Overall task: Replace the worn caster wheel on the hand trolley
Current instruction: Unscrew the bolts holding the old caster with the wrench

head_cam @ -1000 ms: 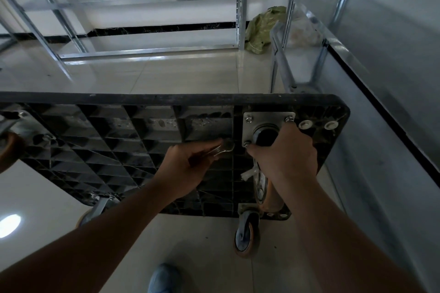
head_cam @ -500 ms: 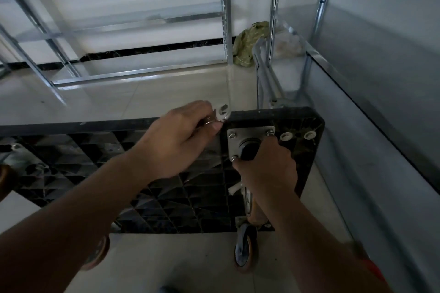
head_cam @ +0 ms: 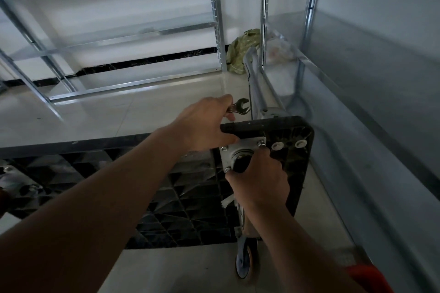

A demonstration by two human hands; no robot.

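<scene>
left hand (head_cam: 202,123) gripping wrench (head_cam: 240,107), right hand (head_cam: 259,181) on caster (head_cam: 241,157)

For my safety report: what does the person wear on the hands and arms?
Both hands, left and right, are bare, with no gloves. The forearms are uncovered, and no watch or ring shows. Only a red-orange sleeve edge appears high on the right arm.

The trolley (head_cam: 292,150) stands on its edge on the floor (head_cam: 119,112), underside toward the person. The caster plate (head_cam: 240,150) sits at its upper right corner, another wheel (head_cam: 246,261) below it. Shelving (head_cam: 215,31) stands behind; a bag (head_cam: 240,51) lies beside its post.
</scene>
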